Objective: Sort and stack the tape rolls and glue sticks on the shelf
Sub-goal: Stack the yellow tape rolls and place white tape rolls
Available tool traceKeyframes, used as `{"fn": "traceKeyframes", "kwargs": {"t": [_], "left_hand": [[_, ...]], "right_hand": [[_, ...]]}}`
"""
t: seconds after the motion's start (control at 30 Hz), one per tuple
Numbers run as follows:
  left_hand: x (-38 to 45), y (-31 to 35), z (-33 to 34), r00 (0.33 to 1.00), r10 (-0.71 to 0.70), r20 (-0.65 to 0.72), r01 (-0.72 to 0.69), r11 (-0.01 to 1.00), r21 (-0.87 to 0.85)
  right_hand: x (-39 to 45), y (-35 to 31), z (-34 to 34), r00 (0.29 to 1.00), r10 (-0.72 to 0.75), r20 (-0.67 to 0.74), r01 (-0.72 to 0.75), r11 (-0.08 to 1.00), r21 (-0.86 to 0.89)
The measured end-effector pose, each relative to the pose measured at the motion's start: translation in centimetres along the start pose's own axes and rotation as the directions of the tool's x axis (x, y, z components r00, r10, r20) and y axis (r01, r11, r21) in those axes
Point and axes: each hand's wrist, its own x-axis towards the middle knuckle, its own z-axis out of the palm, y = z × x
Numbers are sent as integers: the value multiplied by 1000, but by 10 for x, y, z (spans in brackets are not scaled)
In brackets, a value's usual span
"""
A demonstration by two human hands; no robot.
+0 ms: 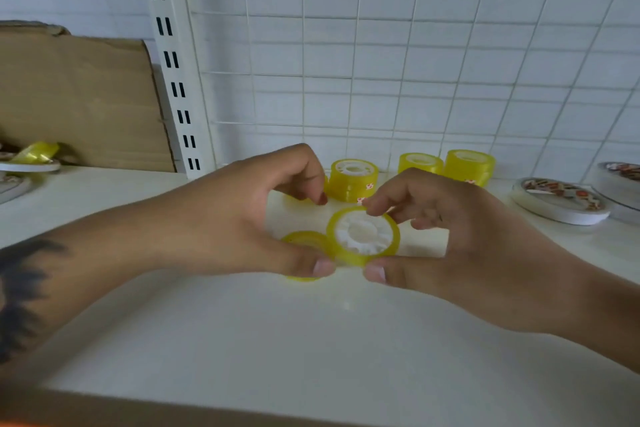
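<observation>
While both hands meet over the white shelf, the right hand pinches a yellow tape roll with a white middle, thumb below, finger on top. Its round hole faces up toward us. The left hand holds a second yellow roll, half hidden.

A shop: slotted shelf upright, wire-grid back panel, and stocked tape rolls on the white shelf.
</observation>
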Motion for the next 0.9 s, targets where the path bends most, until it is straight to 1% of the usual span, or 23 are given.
{"fn": "traceKeyframes", "kwargs": {"t": [0.13,0.2,0.4,0.47,0.5,0.53,0.6,0.67,0.7,0.77,0.83,0.9], "left_hand": [[1,10,8,998,69,16,-68,997,-33],[1,10,10,996,85,5,-85,996,-28],[0,14,8,998,59,-26,-59,998,-23],[0,14,6,997,54,-57,-54,999,-6],[2,11,4,995,45,-86,-44,999,11],[4,6,2,992,26,-124,-23,999,29],[14,-9,-6,976,-44,-212,61,995,73],[28,-24,-15,956,-123,-268,159,980,119],[34,-30,-19,948,-155,-277,200,970,140],[47,-39,-25,938,-203,-282,260,948,183],[58,-44,-26,931,-232,-281,294,934,205],[64,-48,-26,927,-257,-272,307,938,161]], "right_hand": [[-2,-5,2,999,-9,39,6,996,87],[-3,-4,3,999,-14,33,11,995,101],[-3,-5,6,1000,-4,-28,8,991,131],[-4,-6,7,999,1,-46,2,998,68],[-4,-7,6,999,15,-34,-14,1000,14],[-6,-8,5,999,47,8,-46,997,-55],[-9,-10,2,977,138,165,-97,967,-235],[-12,-8,1,923,188,335,-32,906,-421],[-13,-6,2,898,196,395,16,880,-475],[-13,-4,4,872,205,444,63,854,-517],[-11,-4,4,866,211,454,74,842,-534],[-10,-4,3,861,223,457,69,839,-539]]}}
